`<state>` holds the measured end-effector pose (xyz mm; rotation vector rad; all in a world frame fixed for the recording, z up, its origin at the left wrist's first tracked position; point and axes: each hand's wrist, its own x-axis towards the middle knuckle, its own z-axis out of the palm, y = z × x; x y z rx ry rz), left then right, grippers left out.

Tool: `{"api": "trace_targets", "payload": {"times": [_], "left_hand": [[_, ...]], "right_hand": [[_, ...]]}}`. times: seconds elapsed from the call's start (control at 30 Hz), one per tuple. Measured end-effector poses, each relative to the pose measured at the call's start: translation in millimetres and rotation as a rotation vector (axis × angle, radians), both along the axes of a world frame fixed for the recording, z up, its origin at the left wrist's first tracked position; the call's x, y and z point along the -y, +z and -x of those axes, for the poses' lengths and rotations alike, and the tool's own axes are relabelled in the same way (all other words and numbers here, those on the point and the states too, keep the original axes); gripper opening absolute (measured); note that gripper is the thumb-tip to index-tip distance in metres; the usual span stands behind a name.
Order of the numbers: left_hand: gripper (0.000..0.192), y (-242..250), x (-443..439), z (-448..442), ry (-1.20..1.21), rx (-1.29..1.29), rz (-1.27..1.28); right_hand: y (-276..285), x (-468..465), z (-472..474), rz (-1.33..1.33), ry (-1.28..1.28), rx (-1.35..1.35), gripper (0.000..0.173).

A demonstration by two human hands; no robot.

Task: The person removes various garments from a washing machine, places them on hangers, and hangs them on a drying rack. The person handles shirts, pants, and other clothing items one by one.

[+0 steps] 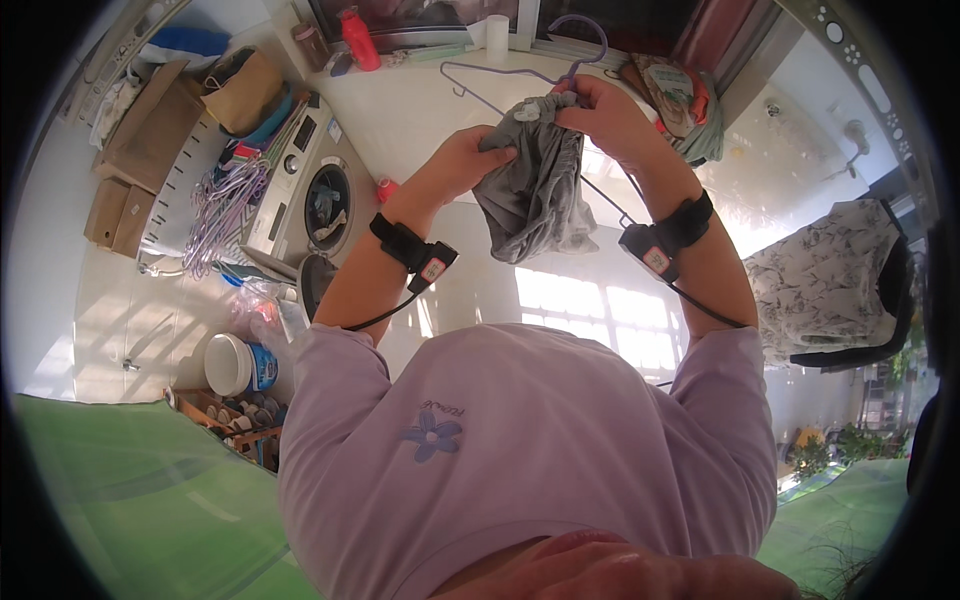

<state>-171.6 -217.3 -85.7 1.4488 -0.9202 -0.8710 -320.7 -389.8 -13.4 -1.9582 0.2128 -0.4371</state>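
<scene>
A crumpled grey cloth garment (534, 195) with a gathered, elastic-looking waistband hangs between my hands. My left hand (486, 159) pinches its left side, thumb lying on the fabric. At the upper right, my right hand (606, 112) grips the waistband close to the neck of a purple clothes hanger (517, 72). The hanger's hook points away from me, and one arm with a small notch sticks out to the left. Part of the hanger passes behind the cloth, so I cannot tell how the two are joined. Black straps with small devices circle both forearms.
Left stands a front-loading washing machine (307, 180) with a bundle of hangers (225, 202) beside it. A red bottle (361, 41) and a white cylinder (497, 39) stand along the window ledge. Cloths (679, 97) hang at upper right, a patterned garment (825, 285) at right.
</scene>
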Motion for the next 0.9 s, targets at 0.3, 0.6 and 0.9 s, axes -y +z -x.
{"api": "trace_targets", "payload": {"times": [0.3,0.6,0.9], "left_hand": [[0.024,12.2,63.0,-36.7,0.082,-0.079,-0.165],[0.031,-22.8,111.2,-43.3,0.074,0.906,-0.269],[0.019,63.0,98.1,20.4,-0.244,0.875,-0.025]], "right_hand": [[8.5,12.6,131.3,-0.091,-0.448,-0.033,0.022],[-24.6,-50.2,179.0,0.035,-0.373,-0.236,0.018],[-33.9,-37.4,102.0,-0.181,-0.324,-0.173,0.022]]}}
